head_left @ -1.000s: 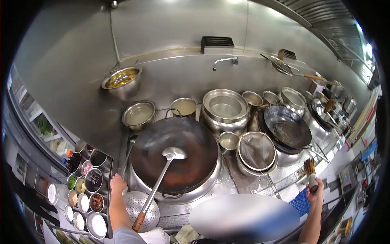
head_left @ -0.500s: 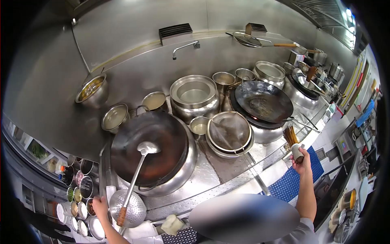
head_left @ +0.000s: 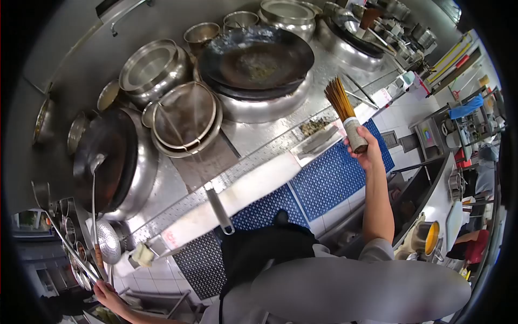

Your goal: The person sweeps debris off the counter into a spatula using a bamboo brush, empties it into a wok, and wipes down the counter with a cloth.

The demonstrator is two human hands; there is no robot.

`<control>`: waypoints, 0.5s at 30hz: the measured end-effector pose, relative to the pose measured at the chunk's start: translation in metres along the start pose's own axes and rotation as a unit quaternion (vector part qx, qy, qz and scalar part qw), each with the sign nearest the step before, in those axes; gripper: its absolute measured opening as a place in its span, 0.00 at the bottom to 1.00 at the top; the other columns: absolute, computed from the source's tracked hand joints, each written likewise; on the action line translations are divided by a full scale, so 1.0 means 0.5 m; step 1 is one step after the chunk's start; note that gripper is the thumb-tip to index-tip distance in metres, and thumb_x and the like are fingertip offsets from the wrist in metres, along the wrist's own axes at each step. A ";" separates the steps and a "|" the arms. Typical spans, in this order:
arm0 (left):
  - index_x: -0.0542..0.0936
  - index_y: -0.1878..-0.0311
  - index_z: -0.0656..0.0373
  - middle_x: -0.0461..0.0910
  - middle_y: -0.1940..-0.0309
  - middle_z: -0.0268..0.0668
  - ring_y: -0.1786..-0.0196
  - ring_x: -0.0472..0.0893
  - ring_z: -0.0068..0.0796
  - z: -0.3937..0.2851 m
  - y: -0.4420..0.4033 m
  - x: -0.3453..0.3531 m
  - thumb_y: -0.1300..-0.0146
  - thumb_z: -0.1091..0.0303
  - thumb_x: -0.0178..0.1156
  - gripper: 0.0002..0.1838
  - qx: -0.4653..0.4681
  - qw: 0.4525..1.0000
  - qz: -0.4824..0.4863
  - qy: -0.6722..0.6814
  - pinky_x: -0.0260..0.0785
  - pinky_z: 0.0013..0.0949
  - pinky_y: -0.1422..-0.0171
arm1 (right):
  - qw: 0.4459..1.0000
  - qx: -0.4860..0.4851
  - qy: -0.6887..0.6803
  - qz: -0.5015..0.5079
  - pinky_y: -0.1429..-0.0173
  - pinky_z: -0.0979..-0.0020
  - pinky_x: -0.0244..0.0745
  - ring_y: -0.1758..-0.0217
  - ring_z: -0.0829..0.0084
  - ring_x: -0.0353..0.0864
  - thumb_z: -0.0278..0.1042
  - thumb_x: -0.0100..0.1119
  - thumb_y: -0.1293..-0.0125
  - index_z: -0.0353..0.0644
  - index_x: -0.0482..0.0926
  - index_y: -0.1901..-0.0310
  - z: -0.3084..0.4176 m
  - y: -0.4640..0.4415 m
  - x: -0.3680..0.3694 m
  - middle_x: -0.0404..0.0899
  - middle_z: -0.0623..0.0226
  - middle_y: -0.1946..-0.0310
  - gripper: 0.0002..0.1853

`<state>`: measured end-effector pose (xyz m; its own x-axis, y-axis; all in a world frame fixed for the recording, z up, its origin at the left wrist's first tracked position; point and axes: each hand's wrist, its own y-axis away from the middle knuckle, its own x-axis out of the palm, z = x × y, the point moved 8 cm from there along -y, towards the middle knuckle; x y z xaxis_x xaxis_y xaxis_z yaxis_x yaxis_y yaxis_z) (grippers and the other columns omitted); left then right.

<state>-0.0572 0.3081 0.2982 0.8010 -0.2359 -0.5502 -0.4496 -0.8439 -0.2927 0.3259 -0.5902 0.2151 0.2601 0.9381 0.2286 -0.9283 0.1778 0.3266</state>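
Observation:
My right hand (head_left: 367, 148) is closed around the wrapped base of a bamboo wok brush (head_left: 345, 113), its bristles pointing up and away over the front edge of the range. My left hand (head_left: 107, 296), low at the left, is closed on the end of a long metal handle that runs up to a ladle (head_left: 41, 194). Close by lies the wooden-handled wok spatula (head_left: 96, 216), its head in the dark left wok (head_left: 102, 162). A perforated strainer (head_left: 109, 243) sits under that spatula's handle.
A second wok (head_left: 256, 59) rests on the middle burner. Between the woks stand a round mesh strainer over a bowl (head_left: 183, 116) and a large steel pot (head_left: 148, 67). Food scraps (head_left: 314, 126) lie near the front edge. Blue mats (head_left: 340, 178) cover the floor.
The view has swung right and down. My left hand, earlier beside the seasoning containers, now grips a ladle handle. My right hand still holds the wok brush.

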 end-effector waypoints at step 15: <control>0.77 0.46 0.66 0.73 0.75 0.28 0.79 0.68 0.13 -0.427 0.262 0.417 0.32 0.63 0.65 0.19 -0.018 0.882 0.465 0.076 0.59 0.19 0.78 | 0.935 0.008 0.350 -0.044 0.82 0.75 0.67 0.80 0.78 0.76 0.39 0.68 0.36 0.36 0.73 0.33 0.079 -0.083 -0.056 0.83 0.61 0.73 0.32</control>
<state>0.1351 0.0455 0.3120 0.1382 -0.8937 -0.4268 -0.9293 -0.2661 0.2562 0.3673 -0.6358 0.2314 0.0929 0.8852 -0.4558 -0.9058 0.2652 0.3304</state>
